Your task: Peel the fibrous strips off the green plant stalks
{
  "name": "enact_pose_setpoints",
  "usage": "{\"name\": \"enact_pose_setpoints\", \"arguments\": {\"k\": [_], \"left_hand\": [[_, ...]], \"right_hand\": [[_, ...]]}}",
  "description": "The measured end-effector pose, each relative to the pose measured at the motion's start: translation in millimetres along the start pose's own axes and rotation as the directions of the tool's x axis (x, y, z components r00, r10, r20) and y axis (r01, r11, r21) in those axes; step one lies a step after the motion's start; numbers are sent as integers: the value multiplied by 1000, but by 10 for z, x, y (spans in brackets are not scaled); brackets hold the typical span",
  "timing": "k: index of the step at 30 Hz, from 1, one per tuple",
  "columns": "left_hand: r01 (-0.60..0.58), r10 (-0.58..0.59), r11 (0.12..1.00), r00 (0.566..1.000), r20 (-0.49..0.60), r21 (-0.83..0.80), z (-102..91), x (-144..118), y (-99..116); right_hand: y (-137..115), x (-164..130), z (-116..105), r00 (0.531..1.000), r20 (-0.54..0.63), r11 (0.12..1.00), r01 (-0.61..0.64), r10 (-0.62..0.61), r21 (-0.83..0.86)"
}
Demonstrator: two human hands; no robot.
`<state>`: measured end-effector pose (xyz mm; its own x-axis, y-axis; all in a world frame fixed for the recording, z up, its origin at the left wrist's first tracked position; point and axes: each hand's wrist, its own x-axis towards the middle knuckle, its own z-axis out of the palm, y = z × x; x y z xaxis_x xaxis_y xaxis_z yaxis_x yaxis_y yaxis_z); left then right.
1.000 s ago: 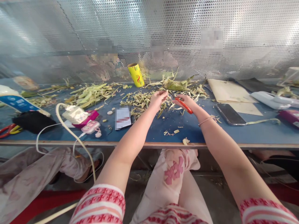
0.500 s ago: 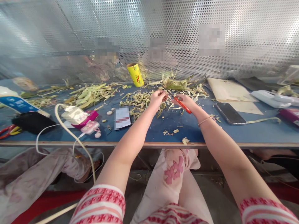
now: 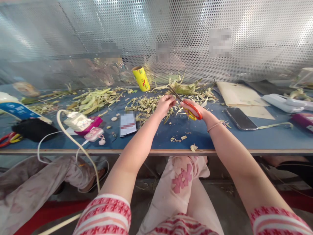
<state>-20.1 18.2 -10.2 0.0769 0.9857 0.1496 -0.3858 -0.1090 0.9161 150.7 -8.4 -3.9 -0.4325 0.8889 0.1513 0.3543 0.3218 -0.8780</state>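
Note:
My right hand [image 3: 192,106] is closed around a pair of scissors [image 3: 193,110] with red and yellow handles. Their dark blades point up and to the left, above the strewn plant scraps. Just left of the blades, my left hand [image 3: 167,103] has its fingertips pinched together; whatever lies between them is too small to make out. Both hands are over a heap of short, pale green-yellow cut plant pieces [image 3: 143,106]. Longer dried leaves [image 3: 187,88] lie behind my hands, near the metal wall.
A yellow tube [image 3: 141,79] stands at the back. Left are long pale strips [image 3: 97,99], a phone with a lit screen [image 3: 128,124], a power socket [image 3: 80,122] with cables and a black pouch [image 3: 35,129]. A dark phone [image 3: 241,118] and cardboard [image 3: 242,93] lie right.
The scissors have turned in my right hand, so the yellow inner handle and more of the blades now show. My left hand stays in nearly the same place, still pinched.

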Motion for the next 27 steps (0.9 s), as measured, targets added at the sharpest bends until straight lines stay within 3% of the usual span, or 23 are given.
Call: {"name": "enact_pose_setpoints", "arguments": {"k": [9, 14, 19, 27], "left_hand": [[48, -44, 995, 998, 40, -92, -5, -35, 67], [41, -35, 994, 998, 60, -104, -43, -16, 81], [33, -27, 992, 998, 48, -118, -54, -7, 101], [36, -35, 995, 999, 19, -90, -54, -7, 105]], "right_hand": [[-80, -30, -74, 999, -51, 994, -15, 9, -107], [-49, -64, -145, 994, 87, 994, 72, -65, -81], [-6, -57, -154, 980, 183, 997, 80, -82, 19], [-107, -94, -133, 993, 76, 987, 102, -93, -123]]}}
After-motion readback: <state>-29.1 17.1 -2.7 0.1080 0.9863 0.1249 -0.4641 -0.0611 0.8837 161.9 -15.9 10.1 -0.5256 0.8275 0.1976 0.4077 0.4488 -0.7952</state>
